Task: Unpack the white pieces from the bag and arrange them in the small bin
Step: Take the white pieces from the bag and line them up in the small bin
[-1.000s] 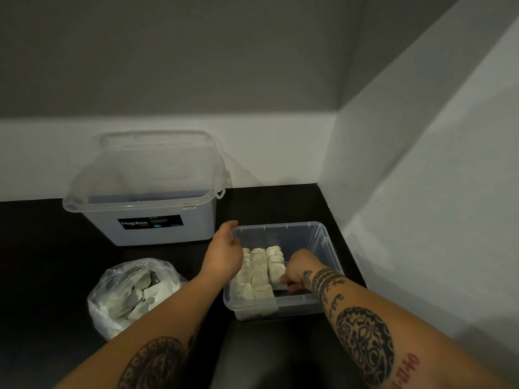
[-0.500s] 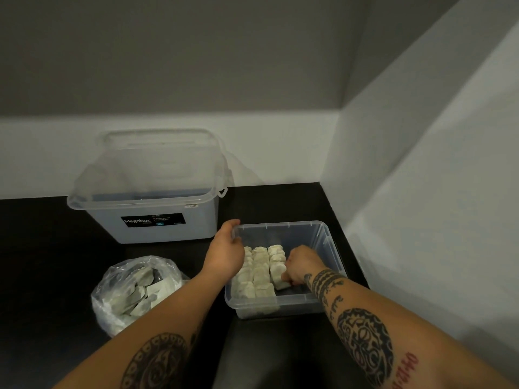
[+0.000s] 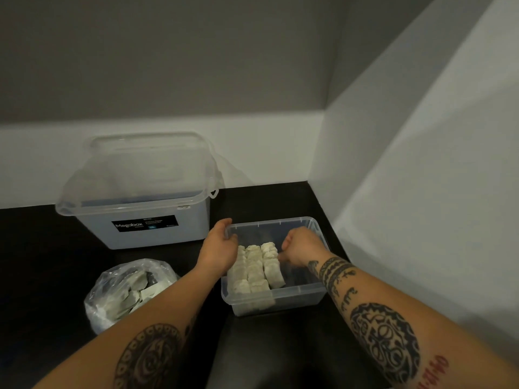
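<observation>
Pieces (image 3: 254, 269) in bin (image 3: 298, 298), rows near-to-far

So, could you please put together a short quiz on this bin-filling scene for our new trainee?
1. True or false: the plastic bag is empty.
2. The white pieces in the small bin lie: A) in rows toward its left side; B) piled against its right wall; C) scattered over its whole floor.
3. Fill in: the ___ hand grips the bin's left rim.
Key: 1 false, pieces remain inside the bag; 2 A; 3 left hand.
</observation>
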`<action>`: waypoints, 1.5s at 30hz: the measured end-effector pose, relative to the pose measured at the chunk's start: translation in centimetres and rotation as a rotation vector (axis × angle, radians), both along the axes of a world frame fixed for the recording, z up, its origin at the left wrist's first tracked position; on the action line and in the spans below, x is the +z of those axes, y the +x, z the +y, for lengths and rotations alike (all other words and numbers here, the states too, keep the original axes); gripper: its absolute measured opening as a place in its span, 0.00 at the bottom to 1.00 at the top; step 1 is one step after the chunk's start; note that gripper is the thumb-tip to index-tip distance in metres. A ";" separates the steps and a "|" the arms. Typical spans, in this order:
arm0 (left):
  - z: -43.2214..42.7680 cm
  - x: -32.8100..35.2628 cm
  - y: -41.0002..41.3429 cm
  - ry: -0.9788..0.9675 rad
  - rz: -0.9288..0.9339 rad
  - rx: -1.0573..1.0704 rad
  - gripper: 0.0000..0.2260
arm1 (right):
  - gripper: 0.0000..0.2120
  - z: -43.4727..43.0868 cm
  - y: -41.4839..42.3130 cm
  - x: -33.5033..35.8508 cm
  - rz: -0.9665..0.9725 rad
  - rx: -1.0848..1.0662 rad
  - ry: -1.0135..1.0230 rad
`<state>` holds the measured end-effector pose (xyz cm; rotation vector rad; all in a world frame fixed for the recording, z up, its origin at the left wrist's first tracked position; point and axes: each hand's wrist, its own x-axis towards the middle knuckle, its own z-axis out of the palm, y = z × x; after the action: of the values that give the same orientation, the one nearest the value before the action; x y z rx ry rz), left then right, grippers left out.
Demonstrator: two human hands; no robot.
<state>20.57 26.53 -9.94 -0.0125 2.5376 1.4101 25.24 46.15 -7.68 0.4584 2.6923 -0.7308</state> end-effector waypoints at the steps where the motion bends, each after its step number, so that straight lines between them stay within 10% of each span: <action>1: -0.1 0.2 0.0 0.000 0.003 -0.008 0.22 | 0.10 0.1 0.2 0.6 0.021 -0.004 -0.011; 18: -17.0 4.6 -0.8 0.330 0.148 0.076 0.08 | 0.05 -18.6 -1.7 4.8 0.327 -0.027 -0.444; 32: -27.1 -2.1 2.4 -0.126 -0.058 -0.235 0.06 | 0.13 -28.5 0.9 -3.3 -0.043 0.298 0.026; 45: -28.7 -4.3 2.6 -0.098 -0.086 -0.218 0.18 | 0.21 -30.9 0.3 -4.3 -0.155 0.774 0.399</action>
<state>23.12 -2.17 -14.24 0.1771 2.4489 1.1776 25.58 15.25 -12.01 -0.4253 2.5450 0.0576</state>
